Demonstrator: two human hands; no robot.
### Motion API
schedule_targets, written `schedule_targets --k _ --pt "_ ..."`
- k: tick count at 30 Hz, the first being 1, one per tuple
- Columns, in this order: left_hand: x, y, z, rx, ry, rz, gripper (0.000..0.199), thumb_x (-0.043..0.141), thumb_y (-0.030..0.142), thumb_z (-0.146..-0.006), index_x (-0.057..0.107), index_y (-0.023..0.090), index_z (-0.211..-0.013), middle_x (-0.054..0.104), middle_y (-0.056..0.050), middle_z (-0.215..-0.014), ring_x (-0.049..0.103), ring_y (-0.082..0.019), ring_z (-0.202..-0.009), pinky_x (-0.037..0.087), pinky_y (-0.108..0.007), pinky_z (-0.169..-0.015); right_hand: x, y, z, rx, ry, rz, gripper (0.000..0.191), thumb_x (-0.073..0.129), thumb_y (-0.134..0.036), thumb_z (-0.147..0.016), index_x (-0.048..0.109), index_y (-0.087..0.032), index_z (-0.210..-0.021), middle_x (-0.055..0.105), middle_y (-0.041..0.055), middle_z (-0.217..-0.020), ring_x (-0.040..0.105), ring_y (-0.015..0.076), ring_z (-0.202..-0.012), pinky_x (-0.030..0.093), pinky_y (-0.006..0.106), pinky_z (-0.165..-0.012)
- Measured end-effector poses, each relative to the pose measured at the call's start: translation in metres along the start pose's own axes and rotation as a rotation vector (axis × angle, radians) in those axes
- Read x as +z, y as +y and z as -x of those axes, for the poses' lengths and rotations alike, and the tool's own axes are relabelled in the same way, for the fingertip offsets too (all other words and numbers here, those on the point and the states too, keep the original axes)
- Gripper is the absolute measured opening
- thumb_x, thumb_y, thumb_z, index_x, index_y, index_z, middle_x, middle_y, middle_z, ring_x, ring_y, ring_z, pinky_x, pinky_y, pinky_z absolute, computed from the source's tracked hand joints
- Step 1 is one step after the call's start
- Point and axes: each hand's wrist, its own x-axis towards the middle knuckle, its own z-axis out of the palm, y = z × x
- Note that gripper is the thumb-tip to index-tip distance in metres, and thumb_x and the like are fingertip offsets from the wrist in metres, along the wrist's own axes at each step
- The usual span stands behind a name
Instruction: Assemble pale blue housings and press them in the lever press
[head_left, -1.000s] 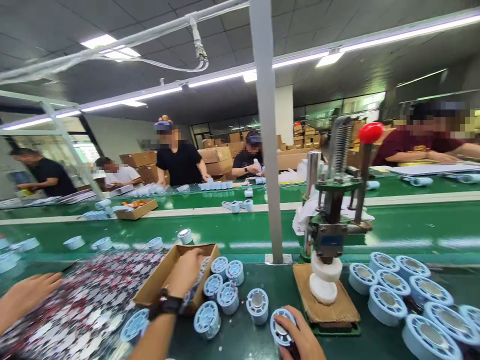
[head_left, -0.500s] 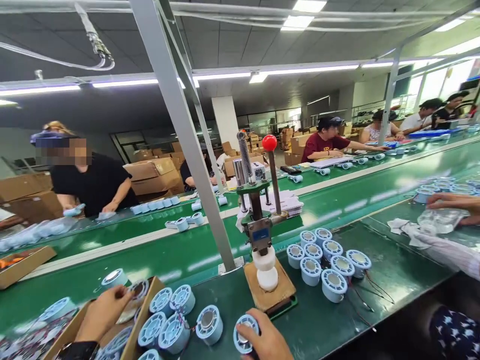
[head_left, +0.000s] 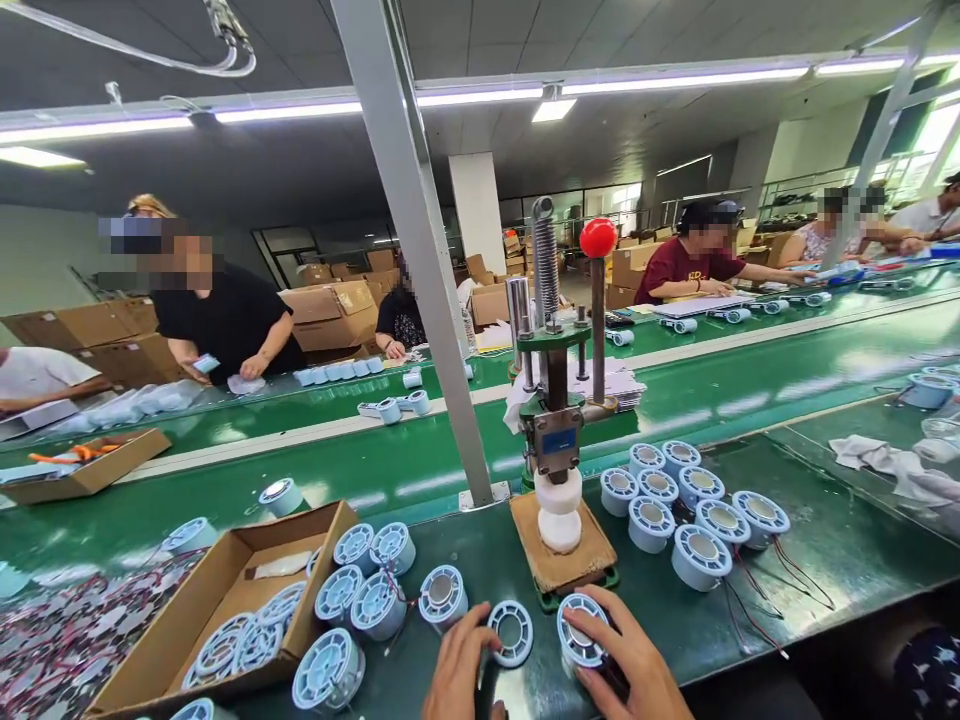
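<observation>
Workshop: grey panelled ceiling, strip lights, cardboard cartons stacked beyond a green conveyor belt [head_left: 720, 400]; co-workers sit or stand along its far side. Dark green worktable [head_left: 840, 520] on the near side.

Landmark: one lever press [head_left: 556, 380], upright, with coil spring, red ball knob [head_left: 598, 238] and two white round blocks, one above the other, over a brown board [head_left: 529, 540].

Behind the press: a stack of white sheets [head_left: 626, 385]. Behind and left of it: a grey metal post [head_left: 420, 230].

Right of the press: a cluster of pale blue cups [head_left: 701, 555] with silvery discs in their tops, thin wires [head_left: 799, 570] trailing off. Farther right: a whitish cloth [head_left: 885, 465].

Left of the press: more blue cups [head_left: 377, 605], then an open cardboard box [head_left: 217, 545] holding loose blue rings and a white item, then a heap of wired discs [head_left: 75, 625].

In front of the press, right: my right hand [head_left: 634, 655], grasping a round blue housing [head_left: 574, 650], fingers over its top and side.

In front of the press, left: my left hand [head_left: 457, 665], fingers curved, fingertips at the left edge of a slotted blue ring [head_left: 528, 636]; I cannot tell whether they grip it.
</observation>
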Motion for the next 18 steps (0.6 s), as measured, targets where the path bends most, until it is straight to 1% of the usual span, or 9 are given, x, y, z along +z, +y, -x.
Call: schedule_targets --k 3,5,8,10,13,14,15,17,18 --pt "0.003 0.004 -0.005 -0.039 -0.006 -0.063 0.057 0.059 0.024 -0.076 0.057 0.021 -0.132 0.051 -0.011 -0.146 0.046 -0.032 -0.134 0.043 -0.05 -0.108 0.002 0.001 0.001 -0.011 0.019 -0.017 0.046 0.061 -0.021 -0.083 0.062 -0.029 -0.128 0.053 0.0095 -0.138 0.057 0.0237 -0.124 0.048 0.031 -0.102" --pt "0.008 0.012 -0.008 -0.082 0.001 -0.107 0.061 0.055 0.031 -0.082 0.047 0.022 -0.142 0.048 -0.011 -0.148 0.046 -0.035 -0.133 0.045 -0.053 -0.103 0.004 0.002 0.002 -0.013 0.066 -0.04 0.043 0.061 -0.024 -0.083 0.063 -0.03 -0.126 0.055 0.0088 -0.136 0.059 0.024 -0.121 0.05 0.03 -0.1" --pt "0.012 0.026 -0.013 -0.082 0.025 -0.085 0.064 0.05 0.021 -0.083 0.041 0.024 -0.146 0.05 -0.008 -0.146 0.046 -0.031 -0.13 0.043 -0.049 -0.104 0.006 0.004 0.004 -0.013 0.136 -0.049 0.042 0.059 -0.024 -0.084 0.064 -0.03 -0.125 0.057 0.008 -0.133 0.06 0.0242 -0.12 0.05 0.031 -0.099" --pt "0.013 0.034 -0.015 -0.095 0.04 -0.046 0.067 0.054 0.022 -0.081 0.039 0.024 -0.147 0.052 -0.009 -0.144 0.045 -0.03 -0.13 0.041 -0.048 -0.105 0.005 0.005 0.005 -0.031 0.097 -0.025 0.043 0.059 -0.024 -0.085 0.062 -0.03 -0.127 0.056 0.0082 -0.135 0.058 0.0242 -0.121 0.049 0.031 -0.101" --pt "0.012 0.04 -0.014 -0.185 0.094 -0.043 0.065 0.059 0.031 -0.082 0.041 0.022 -0.145 0.056 -0.011 -0.137 0.048 -0.032 -0.125 0.043 -0.05 -0.101 0.001 0.006 0.007 -0.044 0.021 0.018 0.044 0.059 -0.025 -0.087 0.059 -0.03 -0.131 0.053 0.009 -0.137 0.057 0.0236 -0.124 0.048 0.031 -0.102" --pt "0.012 0.04 -0.012 -0.198 0.105 -0.038 0.064 0.057 0.027 -0.083 0.042 0.023 -0.144 0.057 -0.01 -0.135 0.049 -0.031 -0.123 0.043 -0.05 -0.1 -0.001 0.007 0.007 -0.043 0.014 0.027 0.044 0.059 -0.025 -0.088 0.059 -0.029 -0.132 0.053 0.0091 -0.138 0.056 0.0234 -0.124 0.048 0.031 -0.102" --pt "0.013 0.039 -0.01 -0.188 0.104 -0.02 0.066 0.055 0.019 -0.081 0.041 0.025 -0.145 0.057 -0.009 -0.136 0.049 -0.029 -0.123 0.043 -0.048 -0.101 -0.002 0.007 0.007 -0.04 0.012 0.032 0.044 0.058 -0.025 -0.088 0.059 -0.029 -0.132 0.053 0.009 -0.138 0.056 0.0233 -0.125 0.048 0.03 -0.102" --pt "0.015 0.034 -0.004 -0.12 0.068 0.046 0.088 0.054 0.005 -0.068 0.031 0.03 -0.149 0.052 -0.004 -0.143 0.045 -0.025 -0.129 0.042 -0.043 -0.106 -0.002 0.008 0.007 -0.046 0.002 0.035 0.045 0.058 -0.025 -0.088 0.058 -0.029 -0.132 0.052 0.0089 -0.138 0.056 0.0232 -0.124 0.049 0.03 -0.101" --pt "0.017 0.031 -0.001 -0.088 0.056 0.075 0.1 0.054 0.001 -0.061 0.024 0.032 -0.151 0.047 -0.003 -0.148 0.041 -0.024 -0.134 0.041 -0.041 -0.108 -0.002 0.009 0.007 -0.052 -0.002 0.034 0.045 0.059 -0.024 -0.087 0.058 -0.029 -0.132 0.052 0.0089 -0.138 0.056 0.0233 -0.124 0.049 0.029 -0.101"
